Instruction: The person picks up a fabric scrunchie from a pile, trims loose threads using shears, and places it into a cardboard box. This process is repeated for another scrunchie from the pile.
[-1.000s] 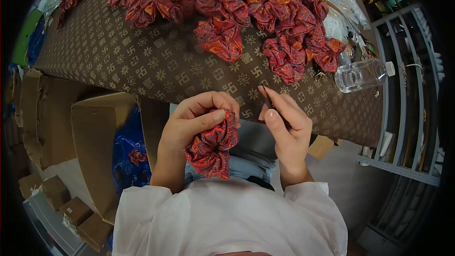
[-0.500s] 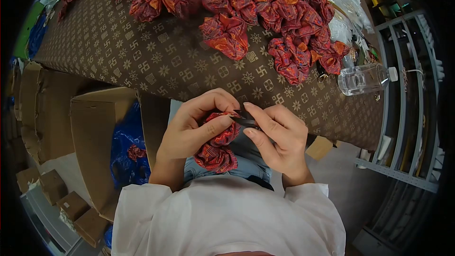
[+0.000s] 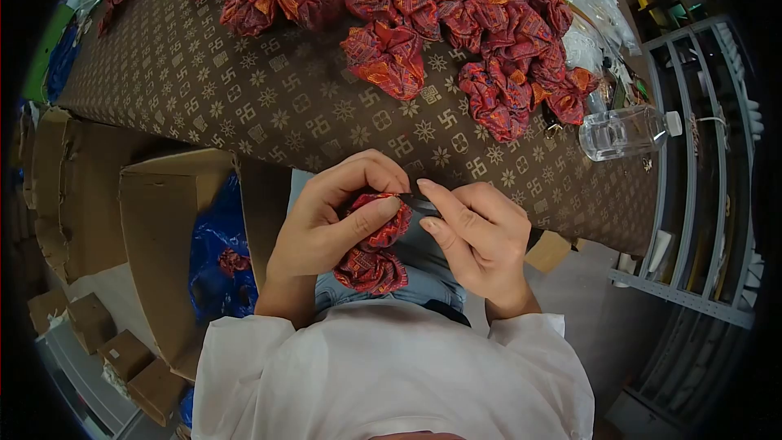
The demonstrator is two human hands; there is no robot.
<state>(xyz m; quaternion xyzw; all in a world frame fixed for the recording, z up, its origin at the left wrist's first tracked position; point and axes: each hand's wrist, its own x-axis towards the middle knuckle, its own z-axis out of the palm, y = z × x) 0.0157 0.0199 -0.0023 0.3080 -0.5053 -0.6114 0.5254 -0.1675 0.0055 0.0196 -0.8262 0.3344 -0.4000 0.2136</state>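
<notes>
My left hand [image 3: 322, 224] pinches a red patterned fabric scrunchie [image 3: 371, 269] between thumb and fingers, and its gathered loop hangs below the hand above my lap. In my right hand [image 3: 485, 232] is a pair of small black thread snips [image 3: 422, 206], gripped between thumb and fingers. The tips of the snips point left and meet the scrunchie's upper edge beside my left thumb. Whatever lies exactly between the tips is too small to make out.
Many similar scrunchies [image 3: 481, 16] lie heaped on the brown patterned tablecloth [image 3: 309, 102]. A clear plastic bottle [image 3: 623, 133] lies at the right. Left of my lap stands an open cardboard box [image 3: 155, 220] with a blue plastic bag [image 3: 216, 253]. Metal shelving [image 3: 692, 130] borders the right.
The blades of the snips, spread apart before, now look closed together at the scrunchie's edge. Both hands stay in nearly the same place; the view has shifted slightly.
</notes>
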